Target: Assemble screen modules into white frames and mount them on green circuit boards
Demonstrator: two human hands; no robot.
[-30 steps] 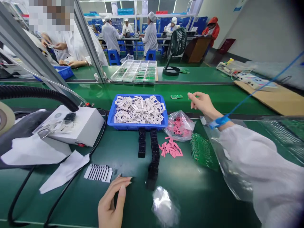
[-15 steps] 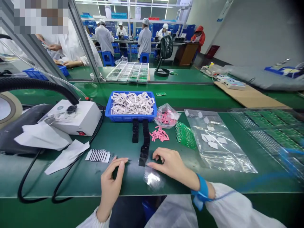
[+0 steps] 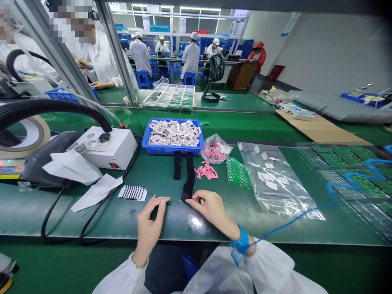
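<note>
- Right hand (image 3: 211, 206): thumb and forefinger nearly together at the near end of the longer row of black pieces (image 3: 190, 175), at the hand's eleven o'clock; whether they pinch one, I cannot tell.
- Left hand (image 3: 149, 222): fingers loosely extended, nothing visible held; a fanned row of white-and-black strips (image 3: 132, 192) lies near its eleven o'clock.
- Good handling, I judge, means taking only the endmost black piece by its edge, without dragging its neighbours.
- Blue plastic tray (image 3: 173, 151), twelve o'clock from the hands: heaped with white frame-like pieces (image 3: 174, 132).
- Clear plastic bag (image 3: 226, 151), one o'clock: pink strips (image 3: 212, 153) inside, others loose on the table (image 3: 156, 171) just nearer.
- Flat clear bag (image 3: 284, 200), between two and three o'clock: small white pieces (image 3: 272, 185) in or on it, I cannot tell which.
- Clear compartment tray (image 3: 171, 107), far twelve o'clock: green circuit boards inside.
</note>
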